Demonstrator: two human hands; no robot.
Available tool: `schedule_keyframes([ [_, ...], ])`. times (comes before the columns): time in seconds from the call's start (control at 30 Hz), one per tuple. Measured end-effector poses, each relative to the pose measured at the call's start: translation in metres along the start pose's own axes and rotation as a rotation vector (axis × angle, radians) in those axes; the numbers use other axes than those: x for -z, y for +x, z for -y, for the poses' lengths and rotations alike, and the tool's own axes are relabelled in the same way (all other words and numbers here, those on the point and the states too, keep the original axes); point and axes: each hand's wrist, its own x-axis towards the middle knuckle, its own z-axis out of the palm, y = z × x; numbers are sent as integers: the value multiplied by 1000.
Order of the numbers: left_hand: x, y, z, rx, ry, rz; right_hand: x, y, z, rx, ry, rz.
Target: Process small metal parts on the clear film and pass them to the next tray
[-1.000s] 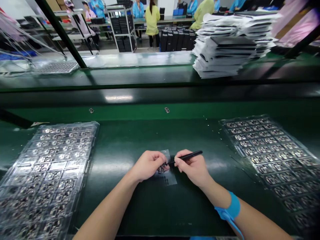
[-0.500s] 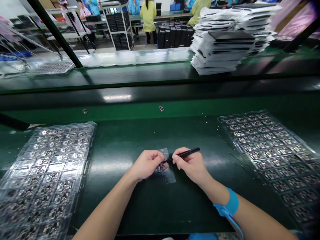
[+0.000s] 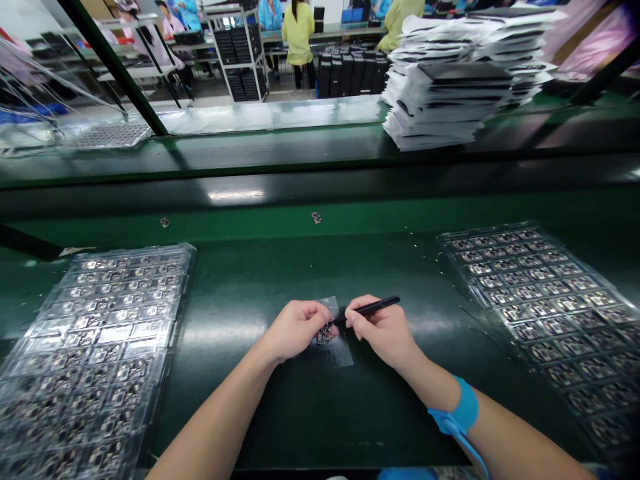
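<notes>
Left hand — board; right — tool

We angle both forearms inward from the lower edge of the view: the bare left forearm slants up to the right, the bare right forearm up to the left. Our bare left hand directs its thumb and index finger rightward in a pinch. Our bare right hand sits near it, slightly apart, fingers curled in a pen-style grip. Both elbows lie outside the view.
</notes>
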Motion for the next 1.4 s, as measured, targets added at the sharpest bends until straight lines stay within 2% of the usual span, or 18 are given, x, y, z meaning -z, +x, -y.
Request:
schedule_keyframes([
  [0.47,0,0,0,-22,6,4,0,0,-4,25,-62,-7],
  [0.63,0,0,2,-27,5,-6,-1,-3,2,82,-141,-24],
  [0.73,0,0,3,-31,-4,-13,-1,-6,7,173,-231,-37],
  [0.93,-1,0,0,-39,-25,-57,-4,-9,8,563,-345,-23],
  [1.03,-3,0,-1,-41,-43,-93,-5,-9,5,672,-341,20],
  [1.13,-4,1,-1,-46,-53,-123,-4,-9,4,686,-355,55],
  [1.2,-4,1,-1,-57,-60,-124,-3,-9,6,667,-337,16],
  [1.33,-5,0,0,-28,-110,-72,-1,-8,9,561,-261,-108],
  [1.4,-6,-1,0,-10,-135,-39,-1,-7,9,477,-244,-89],
])
